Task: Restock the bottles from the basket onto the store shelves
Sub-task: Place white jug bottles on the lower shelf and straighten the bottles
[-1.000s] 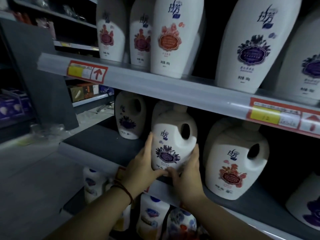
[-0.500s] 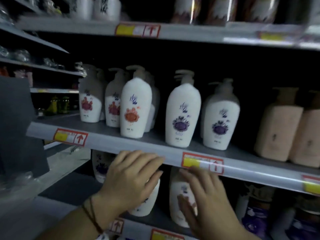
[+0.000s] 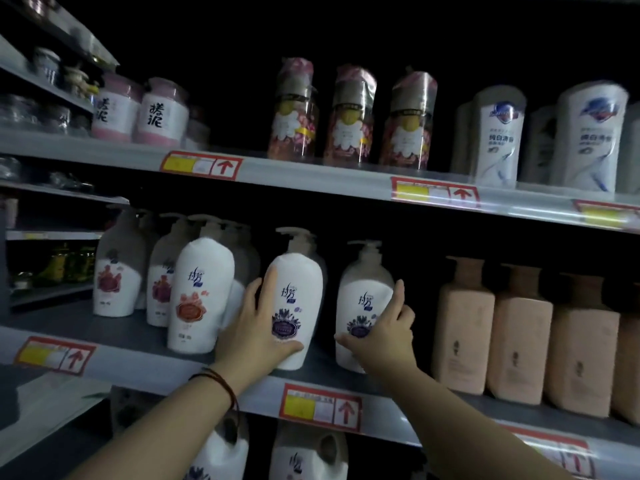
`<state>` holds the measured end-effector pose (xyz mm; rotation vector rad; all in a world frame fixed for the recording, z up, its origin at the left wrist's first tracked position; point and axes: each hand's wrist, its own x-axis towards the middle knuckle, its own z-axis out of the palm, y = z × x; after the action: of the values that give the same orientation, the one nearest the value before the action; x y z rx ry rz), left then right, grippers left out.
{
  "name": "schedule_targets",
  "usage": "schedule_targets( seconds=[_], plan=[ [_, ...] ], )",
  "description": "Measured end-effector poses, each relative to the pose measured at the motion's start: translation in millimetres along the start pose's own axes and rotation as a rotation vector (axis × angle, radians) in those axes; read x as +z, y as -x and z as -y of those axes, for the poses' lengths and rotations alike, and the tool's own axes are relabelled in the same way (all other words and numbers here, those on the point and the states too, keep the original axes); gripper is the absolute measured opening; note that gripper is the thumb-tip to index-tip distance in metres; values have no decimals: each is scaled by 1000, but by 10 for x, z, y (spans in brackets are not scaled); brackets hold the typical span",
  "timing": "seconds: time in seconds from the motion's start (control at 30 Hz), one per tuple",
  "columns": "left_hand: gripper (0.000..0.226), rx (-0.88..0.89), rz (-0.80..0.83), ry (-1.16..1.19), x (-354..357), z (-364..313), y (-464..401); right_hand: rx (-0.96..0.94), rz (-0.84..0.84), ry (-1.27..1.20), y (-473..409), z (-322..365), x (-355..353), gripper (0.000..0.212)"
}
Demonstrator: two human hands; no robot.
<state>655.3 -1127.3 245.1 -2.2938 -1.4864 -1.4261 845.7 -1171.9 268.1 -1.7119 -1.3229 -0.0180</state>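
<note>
The left hand (image 3: 258, 327) wraps a purple-label pump bottle (image 3: 296, 299) standing on the middle shelf (image 3: 145, 367); just right of it, the right hand (image 3: 384, 332), fingers spread, touches a second purple-label bottle (image 3: 363, 299).

Both forearms are bare — no sleeves in view. The left wrist wears a thin dark cord bracelet (image 3: 221, 384) of several strands — the right wrist is plain.

Pump bottles (image 3: 297, 299) on grey shelf (image 3: 138, 370)
</note>
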Motion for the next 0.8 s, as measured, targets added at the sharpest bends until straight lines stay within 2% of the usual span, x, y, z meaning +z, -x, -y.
schedule_targets(
  seconds=[0.1, 0.27, 0.3, 0.37, 0.4, 0.43, 0.47, 0.57, 0.63, 0.7, 0.8],
  plan=[
    [130, -102, -34, 135, 217, 52, 99, 58, -12, -74, -28, -79, 225, 137],
    [120, -113, -100, 94, 309, 14, 185, 152, -13, -139, -82, -206, 358, 101],
    [112, -16, -150, 24, 307, -31, 213, 154, -2, -147, -95, -214, 340, 92],
    [85, 310, -235, -78, 333, -197, 259, 142, 31, -131, -102, -213, 266, 79],
    [74, 456, -224, -64, 363, -308, 278, 135, 50, -115, -96, -205, 215, 77],
    [67, 520, -163, -41, 395, -424, 288, 126, 69, -105, -77, -196, 157, 76],
    [64, 499, -77, -16, 401, -544, 284, 116, 86, -101, -58, -197, 96, 76],
    [81, 245, 187, 18, 436, -685, 199, 101, 119, -88, -3, -252, -132, 75],
    [95, 165, 338, 1, 431, -698, 158, 78, 157, -91, 46, -298, -297, 74],
    [97, 147, 428, 76, 443, -709, 138, 52, 193, -71, 69, -355, -429, 75],
    [96, 132, 434, 146, 518, -740, 143, 19, 246, -68, 40, -494, -542, 70]
  ],
)
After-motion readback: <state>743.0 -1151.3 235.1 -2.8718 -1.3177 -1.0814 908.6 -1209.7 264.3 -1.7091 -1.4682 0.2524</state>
